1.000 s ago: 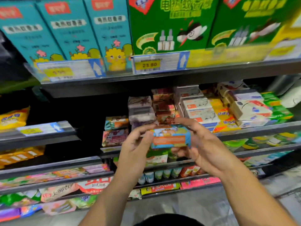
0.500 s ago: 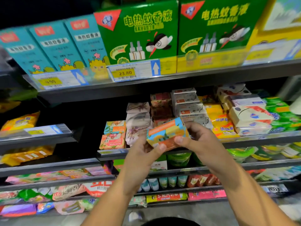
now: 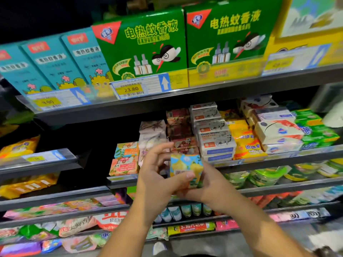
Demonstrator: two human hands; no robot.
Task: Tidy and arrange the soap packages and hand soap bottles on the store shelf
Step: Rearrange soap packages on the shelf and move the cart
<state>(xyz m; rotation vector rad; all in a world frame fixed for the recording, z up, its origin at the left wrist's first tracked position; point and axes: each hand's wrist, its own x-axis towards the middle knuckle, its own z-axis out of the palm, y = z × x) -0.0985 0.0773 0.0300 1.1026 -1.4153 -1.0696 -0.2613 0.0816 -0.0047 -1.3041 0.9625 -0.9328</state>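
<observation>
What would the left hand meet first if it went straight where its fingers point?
Likely the stack of pale floral soap packs on the middle shelf: the left hand, pinching the yellow-and-blue soap box, points its fingers up at them. Depth is unclear; the red-patterned packs beside could come first.

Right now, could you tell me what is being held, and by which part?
One soap package: the left hand pinches its left side, thumb on the front; the right hand cups its lower right edge.
</observation>
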